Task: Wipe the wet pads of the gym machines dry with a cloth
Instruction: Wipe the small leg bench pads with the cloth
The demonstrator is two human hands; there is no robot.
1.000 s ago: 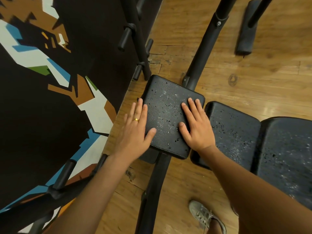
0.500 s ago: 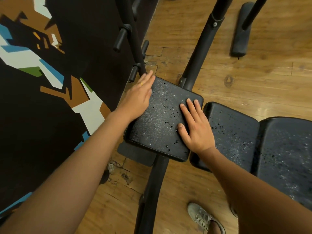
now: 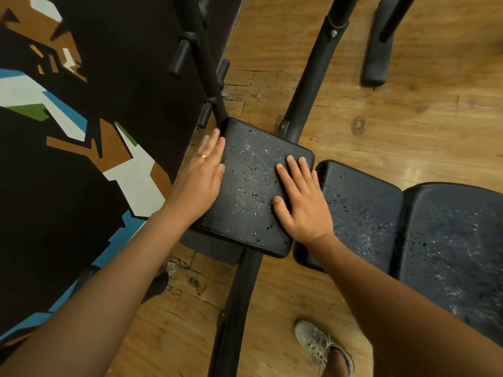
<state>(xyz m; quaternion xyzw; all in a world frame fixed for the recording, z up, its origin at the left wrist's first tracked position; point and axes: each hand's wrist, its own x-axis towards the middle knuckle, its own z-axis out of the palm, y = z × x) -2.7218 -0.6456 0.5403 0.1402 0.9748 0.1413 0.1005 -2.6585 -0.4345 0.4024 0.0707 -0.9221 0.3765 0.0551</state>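
Left fingers [image 3: 215, 144] slid along pad [image 3: 253, 191] edge.

Blurred at the left hand [image 3: 202, 172]; cut by the right border at the long pad [image 3: 457, 254], by the bottom at the frame tube [image 3: 232, 322].

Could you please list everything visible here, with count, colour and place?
Square pad: one, black, droplet-covered, centre.
Bench pads: two, black, wet, to its right.
Frame tubes: several, black, around the square pad.
Peg rack: one, black, by the wall.
Floor: one, brown wood, underneath.
Wall mural: one, black with coloured shapes, left.
Cloth: none in view.
Shoe: one, grey, bottom.
Ring: one, gold, left hand.
Left hand: one, flat at the square pad's left edge.
Right hand: one, flat on the square pad's right side.
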